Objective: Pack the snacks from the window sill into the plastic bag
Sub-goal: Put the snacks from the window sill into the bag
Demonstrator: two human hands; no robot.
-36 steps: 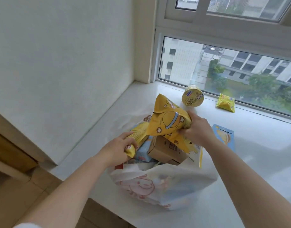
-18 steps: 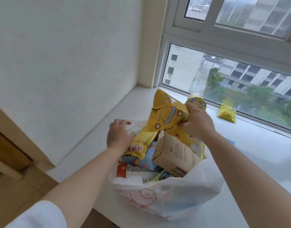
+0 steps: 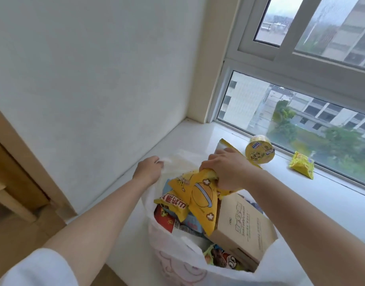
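Right hand gripping yellow snack packet, long axis downward into plastic bag

One white plastic bag is sitting on the sill. Two hands are showing: left hand, right hand. One large yellow popcorn bag is going in. One brown cardboard box is standing inside. Several more packets are lying in the bag, exact count unclear. On the window sill: one yellow cup and one small yellow packet are waiting.
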